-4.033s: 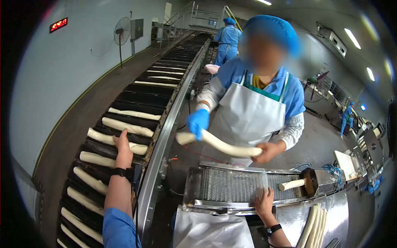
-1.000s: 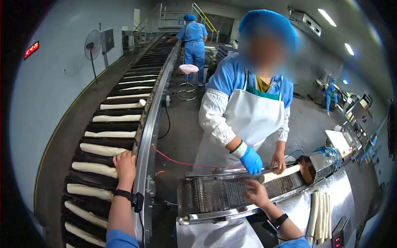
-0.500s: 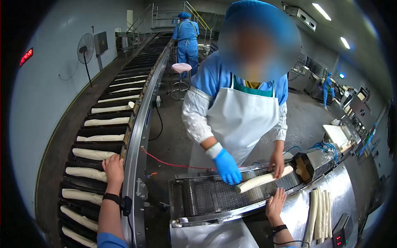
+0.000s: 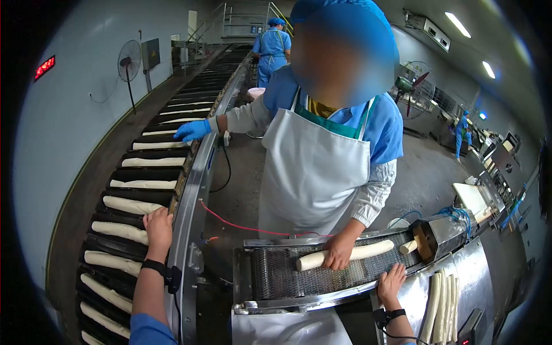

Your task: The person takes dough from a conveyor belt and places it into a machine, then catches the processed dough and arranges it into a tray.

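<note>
My left hand [image 4: 158, 230] rests at the right end of a dough strip [image 4: 131, 205] lying in a black trough of the long conveyor [image 4: 198, 190]; its fingers are slightly apart. On the near rail of the mesh belt [image 4: 276, 279] lies my right hand [image 4: 392, 283], fingers spread and holding nothing. A thick dough roll [image 4: 368, 250] lies along that belt, with a co-worker's bare hand [image 4: 339, 251] on it. The end of another dough piece [image 4: 409, 247] shows at the metal outlet [image 4: 440, 233]. The co-worker's blue-gloved hand [image 4: 194, 130] is over a farther trough.
A co-worker in a white apron [image 4: 313, 167] stands across the mesh belt. Several dough strips [image 4: 440, 305] lie on the steel table [image 4: 474, 270] at right, beside a small device with a red display [image 4: 471, 328]. A red cord [image 4: 241, 228] runs behind the belt.
The co-worker's gloved hand has moved from the mesh belt to the long conveyor. The dough roll has shifted left, and another piece shows at the outlet. My right hand is slightly farther right.
</note>
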The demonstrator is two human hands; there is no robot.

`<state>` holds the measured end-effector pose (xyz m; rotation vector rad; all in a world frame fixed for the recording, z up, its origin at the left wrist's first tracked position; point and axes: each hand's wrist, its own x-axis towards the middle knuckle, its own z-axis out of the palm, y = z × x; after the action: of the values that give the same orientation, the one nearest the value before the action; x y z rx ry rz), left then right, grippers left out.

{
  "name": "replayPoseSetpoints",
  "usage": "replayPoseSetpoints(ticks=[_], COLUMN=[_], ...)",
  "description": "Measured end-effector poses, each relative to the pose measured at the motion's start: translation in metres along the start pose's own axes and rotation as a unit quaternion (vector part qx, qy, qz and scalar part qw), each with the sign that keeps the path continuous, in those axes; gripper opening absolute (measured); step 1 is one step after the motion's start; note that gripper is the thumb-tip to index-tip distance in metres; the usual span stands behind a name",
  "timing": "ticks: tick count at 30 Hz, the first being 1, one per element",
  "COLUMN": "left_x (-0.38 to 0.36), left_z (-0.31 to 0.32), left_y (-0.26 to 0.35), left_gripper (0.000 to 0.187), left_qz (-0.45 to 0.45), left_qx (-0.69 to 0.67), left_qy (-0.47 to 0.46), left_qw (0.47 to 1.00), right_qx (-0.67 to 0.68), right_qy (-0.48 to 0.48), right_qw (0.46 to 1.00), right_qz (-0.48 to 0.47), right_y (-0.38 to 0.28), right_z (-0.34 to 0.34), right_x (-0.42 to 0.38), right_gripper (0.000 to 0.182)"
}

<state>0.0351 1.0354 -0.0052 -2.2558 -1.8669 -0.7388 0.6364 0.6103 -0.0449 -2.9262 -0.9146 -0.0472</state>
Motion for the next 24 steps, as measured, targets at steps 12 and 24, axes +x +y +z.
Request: replayPoseSetpoints(ticks=[12,24], left_x=[-0.002,0.000], left_z=[0.004,0.007], left_y=[0.001,-0.005], left_gripper=[0.029,0.028], left_qz=[-0.004,-0.001], left_qx=[0.000,0.006], left_qy=[0.000,-0.008], left_qw=[1.000,1.000], right_qx=[0.019,0.000], right_qy=[0.027,0.098], right_qw=[0.999,0.985], right_qz=[-0.030,-0.142], right_y=[-0.008,-0.055], right_z=[-0.010,-0.003], right_x=[0.022,0.034], right_gripper=[0.078,0.056])
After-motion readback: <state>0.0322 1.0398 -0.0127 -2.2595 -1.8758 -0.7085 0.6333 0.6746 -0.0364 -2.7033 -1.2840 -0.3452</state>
